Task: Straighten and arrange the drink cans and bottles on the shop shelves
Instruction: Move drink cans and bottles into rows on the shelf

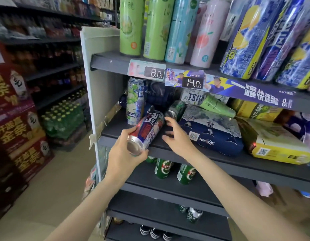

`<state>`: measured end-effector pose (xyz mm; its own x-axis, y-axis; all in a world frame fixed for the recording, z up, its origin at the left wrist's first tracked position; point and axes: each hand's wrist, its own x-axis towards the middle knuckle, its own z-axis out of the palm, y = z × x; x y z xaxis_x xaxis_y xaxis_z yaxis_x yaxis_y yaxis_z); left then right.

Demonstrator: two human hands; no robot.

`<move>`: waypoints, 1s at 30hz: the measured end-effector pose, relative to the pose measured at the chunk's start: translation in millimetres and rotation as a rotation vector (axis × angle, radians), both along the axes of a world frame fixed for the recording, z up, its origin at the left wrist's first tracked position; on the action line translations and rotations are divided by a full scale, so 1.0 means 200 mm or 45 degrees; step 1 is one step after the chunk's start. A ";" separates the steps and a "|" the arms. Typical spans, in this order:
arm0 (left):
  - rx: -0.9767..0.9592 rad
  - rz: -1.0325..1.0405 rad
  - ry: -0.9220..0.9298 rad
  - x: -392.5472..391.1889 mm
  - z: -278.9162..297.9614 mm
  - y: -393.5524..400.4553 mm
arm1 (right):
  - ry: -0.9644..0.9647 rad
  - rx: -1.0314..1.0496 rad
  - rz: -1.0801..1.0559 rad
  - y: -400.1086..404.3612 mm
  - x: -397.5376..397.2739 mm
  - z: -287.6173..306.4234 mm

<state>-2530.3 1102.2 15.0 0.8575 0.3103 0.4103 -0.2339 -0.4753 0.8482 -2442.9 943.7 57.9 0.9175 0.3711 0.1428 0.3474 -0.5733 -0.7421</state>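
My left hand grips the base end of a red, white and blue can, which lies tilted over the front of the dark middle shelf. My right hand hovers just right of it with fingers spread and relaxed, holding nothing, close to a green can lying on its side. A tall can with a grape print stands upright at the shelf's left. A light green can lies on top of a blue multipack.
Tall cans stand in a row on the upper shelf, above price tags. A yellow-green carton lies at the right. Green beer cans stand on the shelf below. Red cartons are stacked at the left across the aisle.
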 end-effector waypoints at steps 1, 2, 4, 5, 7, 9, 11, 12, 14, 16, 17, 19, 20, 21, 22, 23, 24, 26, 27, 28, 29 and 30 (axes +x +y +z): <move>0.025 -0.012 -0.013 -0.02 -0.01 0.01 | 0.144 0.146 0.004 0.02 -0.01 0.00; 0.066 -0.020 -0.024 -0.05 -0.03 0.03 | 0.337 0.405 -0.004 0.05 -0.02 0.00; 0.158 -0.034 -0.046 -0.09 -0.05 0.05 | 0.723 1.003 -0.040 0.08 -0.05 0.01; 0.202 -0.049 -0.071 -0.11 -0.06 0.07 | 0.844 1.182 -0.048 0.07 -0.06 0.01; 0.296 -0.097 -0.129 -0.15 -0.05 0.12 | 0.932 1.191 -0.032 0.05 -0.06 0.02; 0.361 -0.161 -0.152 -0.18 -0.03 0.15 | 0.989 1.119 -0.004 0.04 -0.09 0.05; 0.349 -0.215 -0.149 -0.21 0.00 0.16 | 0.980 1.114 0.022 0.02 -0.12 0.08; 0.312 -0.222 -0.144 -0.21 0.01 0.17 | 0.917 1.093 0.032 0.01 -0.14 0.10; 0.234 -0.222 -0.111 -0.21 0.04 0.17 | 0.714 1.002 0.012 -0.03 -0.21 0.15; 0.211 -0.217 -0.077 -0.20 0.08 0.17 | 0.489 0.908 -0.023 -0.08 -0.33 0.21; 0.219 -0.220 -0.089 -0.19 0.11 0.16 | 0.379 0.908 -0.035 -0.11 -0.37 0.24; 0.195 -0.246 -0.145 -0.18 0.18 0.08 | 0.180 1.019 -0.048 -0.16 -0.46 0.29; 0.176 -0.271 -0.182 -0.18 0.24 0.03 | 0.097 1.106 -0.033 -0.18 -0.50 0.33; 0.163 -0.315 -0.216 -0.17 0.29 -0.04 | 0.041 1.175 -0.013 -0.21 -0.52 0.37; 0.154 -0.374 -0.237 -0.15 0.35 -0.11 | 0.002 1.212 -0.006 -0.24 -0.54 0.42; 0.155 -0.437 -0.253 -0.13 0.42 -0.17 | -0.042 1.227 -0.018 -0.28 -0.55 0.47; 0.163 -0.501 -0.269 -0.10 0.48 -0.23 | -0.102 1.219 -0.045 -0.33 -0.57 0.55; 0.202 -0.659 -0.294 -0.04 0.64 -0.33 | -0.263 1.151 -0.130 -0.44 -0.59 0.72; 0.243 -0.728 -0.318 -0.01 0.71 -0.36 | -0.350 1.114 -0.163 -0.48 -0.59 0.80; 0.283 -0.761 -0.358 0.02 0.78 -0.38 | -0.444 1.081 -0.199 -0.53 -0.60 0.89; 0.292 -0.753 -0.404 0.06 0.84 -0.39 | -0.529 1.059 -0.230 -0.57 -0.59 0.97; 0.267 -0.718 -0.454 0.10 0.90 -0.40 | -0.600 1.050 -0.259 -0.61 -0.58 1.04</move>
<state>-2510.4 1022.2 194.9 0.6666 -0.2586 0.6991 -0.7398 -0.3449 0.5778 -2558.4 821.7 266.0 0.7354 -0.1699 0.6560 0.6634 -0.0173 -0.7481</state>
